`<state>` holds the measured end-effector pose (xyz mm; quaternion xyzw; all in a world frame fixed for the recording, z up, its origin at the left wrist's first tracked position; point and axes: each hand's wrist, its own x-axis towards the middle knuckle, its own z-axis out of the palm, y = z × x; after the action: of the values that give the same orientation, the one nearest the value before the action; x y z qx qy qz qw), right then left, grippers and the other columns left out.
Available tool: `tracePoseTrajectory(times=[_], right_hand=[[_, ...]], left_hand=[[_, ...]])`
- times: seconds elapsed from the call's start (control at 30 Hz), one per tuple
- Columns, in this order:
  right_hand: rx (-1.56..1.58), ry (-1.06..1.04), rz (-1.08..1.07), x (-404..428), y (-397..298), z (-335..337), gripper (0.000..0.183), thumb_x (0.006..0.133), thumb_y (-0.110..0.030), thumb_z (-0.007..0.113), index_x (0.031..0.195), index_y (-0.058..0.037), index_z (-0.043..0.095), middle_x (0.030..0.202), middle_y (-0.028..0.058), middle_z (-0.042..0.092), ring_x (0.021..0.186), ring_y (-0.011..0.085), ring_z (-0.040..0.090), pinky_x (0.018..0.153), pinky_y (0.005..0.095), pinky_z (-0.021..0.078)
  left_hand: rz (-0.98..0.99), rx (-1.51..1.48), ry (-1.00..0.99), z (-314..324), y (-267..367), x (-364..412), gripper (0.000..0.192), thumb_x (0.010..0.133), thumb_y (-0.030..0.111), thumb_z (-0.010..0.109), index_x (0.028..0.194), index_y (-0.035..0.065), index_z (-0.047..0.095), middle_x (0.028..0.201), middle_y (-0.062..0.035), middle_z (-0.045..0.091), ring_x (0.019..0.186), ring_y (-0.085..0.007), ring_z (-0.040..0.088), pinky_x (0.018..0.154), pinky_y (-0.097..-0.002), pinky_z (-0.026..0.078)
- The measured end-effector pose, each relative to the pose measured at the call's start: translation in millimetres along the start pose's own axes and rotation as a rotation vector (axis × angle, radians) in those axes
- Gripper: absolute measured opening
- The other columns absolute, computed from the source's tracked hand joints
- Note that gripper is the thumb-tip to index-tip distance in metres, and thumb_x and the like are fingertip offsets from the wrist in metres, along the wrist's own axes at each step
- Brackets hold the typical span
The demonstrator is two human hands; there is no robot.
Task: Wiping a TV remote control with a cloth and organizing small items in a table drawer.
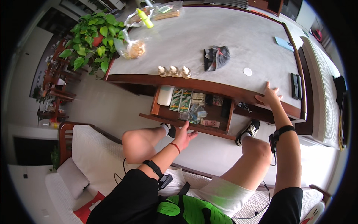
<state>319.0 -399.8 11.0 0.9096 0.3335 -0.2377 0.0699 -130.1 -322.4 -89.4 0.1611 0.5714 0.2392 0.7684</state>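
Note:
My left hand [183, 137] is at the front panel of a pulled-out wooden drawer [156, 118], fingers spread and holding nothing. Its fingertips overlap the panel's top edge; contact is hard to judge. Inside the drawer lie a white case [165, 95], several green boxes [180, 104], small clear plastic containers [200, 112] and a pink packet [210, 123] bearing writing. My right hand [270, 95] rests with fingers apart on the front edge of the grey-topped coffee table [179, 44]. A white disc [247, 71] lies beyond it, and black remote-like devices [296, 86] are to its right.
Three dropper bottles [174, 71] stand along the table's front edge. Farther back are a crumpled dark cloth item [216, 58], a light blue phone [284, 43] and a bag of food [135, 49]. A leafy potted plant [95, 39] borders the left side. Behind me is a covered sofa [95, 142].

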Motion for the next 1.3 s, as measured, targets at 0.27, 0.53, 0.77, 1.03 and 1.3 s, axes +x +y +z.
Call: tracePoseTrajectory(times=[0.27, 0.53, 0.77, 1.03, 1.3], right_hand=[[-0.037, 0.047, -0.015, -15.2, 1.6, -0.8, 0.116, 0.081, -0.057, 0.073, 0.158, -0.0028, 0.007, 0.138, 0.0248, 0.056, 0.145, 0.0522, 0.022, 0.107, 0.0747, 0.0222], [-0.036, 0.014, -0.017, -16.2, 0.6, -6.3, 0.117, 0.081, -0.058, 0.073, 0.159, -0.0044, 0.004, 0.142, 0.0244, 0.053, 0.147, 0.0483, 0.022, 0.108, 0.0736, 0.0213], [-0.048, 0.017, -0.013, -8.8, 1.8, -2.3, 0.114, 0.083, -0.06, 0.071, 0.159, -0.0075, 0.004, 0.146, 0.0209, 0.05, 0.147, 0.0482, 0.021, 0.108, 0.0729, 0.0229], [-0.061, 0.037, 0.005, -15.2, 0.6, -4.7, 0.109, 0.085, -0.056, 0.071, 0.159, -0.008, 0.008, 0.14, 0.022, 0.055, 0.148, 0.0456, 0.021, 0.109, 0.0719, 0.0223], [-0.044, 0.01, -0.015, -12.6, 1.6, -3.6, 0.109, 0.084, -0.056, 0.071, 0.159, -0.0081, 0.009, 0.141, 0.0261, 0.053, 0.147, 0.047, 0.022, 0.108, 0.0722, 0.0228]], left_hand=[[0.045, -0.02, 0.074, 26.6, -8.9, 5.5, 0.05, 0.094, 0.005, 0.053, 0.136, 0.0133, 0.027, 0.128, -0.0116, 0.046, 0.113, -0.0336, 0.058, 0.093, -0.0592, 0.057], [0.069, -0.022, 0.105, 37.1, 0.6, -3.0, 0.053, 0.093, 0.002, 0.053, 0.136, 0.014, 0.025, 0.126, -0.0109, 0.046, 0.109, -0.0324, 0.059, 0.091, -0.0644, 0.056], [0.089, 0.004, -0.013, 57.2, 22.3, 25.7, 0.037, 0.093, 0.005, 0.059, 0.123, -0.0021, 0.038, 0.124, -0.0133, 0.046, 0.106, -0.0306, 0.056, 0.09, -0.0617, 0.058], [0.081, -0.122, -0.136, 104.1, 61.1, 37.8, 0.007, 0.077, 0.003, 0.05, 0.078, 0.0049, 0.044, 0.095, -0.0125, 0.047, 0.081, -0.0325, 0.053, 0.097, -0.0571, 0.053], [0.043, -0.133, -0.252, 106.5, 87.8, 72.2, 0.009, 0.065, -0.004, 0.038, 0.065, 0.0058, 0.037, 0.098, -0.016, 0.048, 0.096, -0.0483, 0.059, 0.102, -0.0632, 0.045]])
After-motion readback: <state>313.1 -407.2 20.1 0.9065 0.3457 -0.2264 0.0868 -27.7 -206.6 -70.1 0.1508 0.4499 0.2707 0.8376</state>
